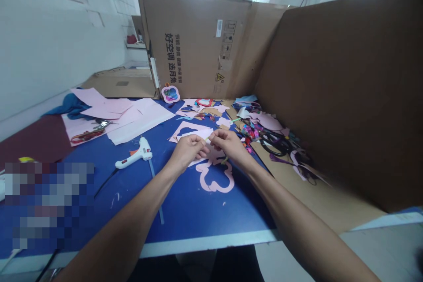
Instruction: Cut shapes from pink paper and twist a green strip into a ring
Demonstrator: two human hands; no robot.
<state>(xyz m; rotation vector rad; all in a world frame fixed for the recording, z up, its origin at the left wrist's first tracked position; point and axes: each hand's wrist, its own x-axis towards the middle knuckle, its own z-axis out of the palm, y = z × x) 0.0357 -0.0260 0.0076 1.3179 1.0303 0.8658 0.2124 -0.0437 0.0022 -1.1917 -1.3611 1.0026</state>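
Observation:
My left hand (189,150) and my right hand (230,143) meet over the middle of the table, their thumbs and fingertips pinched together. Between them shows a small yellow-green strip (207,139), mostly covered by the fingers, so its full shape is hidden. Just below the hands lies a pink flower-shaped paper outline (230,184) with an open centre. Pink paper with a cut-out hole (178,130) lies behind my left hand. To the left, a white hot glue gun (134,155) rests on its side.
A narrow blue-grey strip (161,211) lies left of the paper outline. Pink and white sheets (142,116) cover the back left. Black-handled scissors (276,144) and paper scraps crowd the right. A tall cardboard panel (198,22) closes off the back; another (346,88) stands right.

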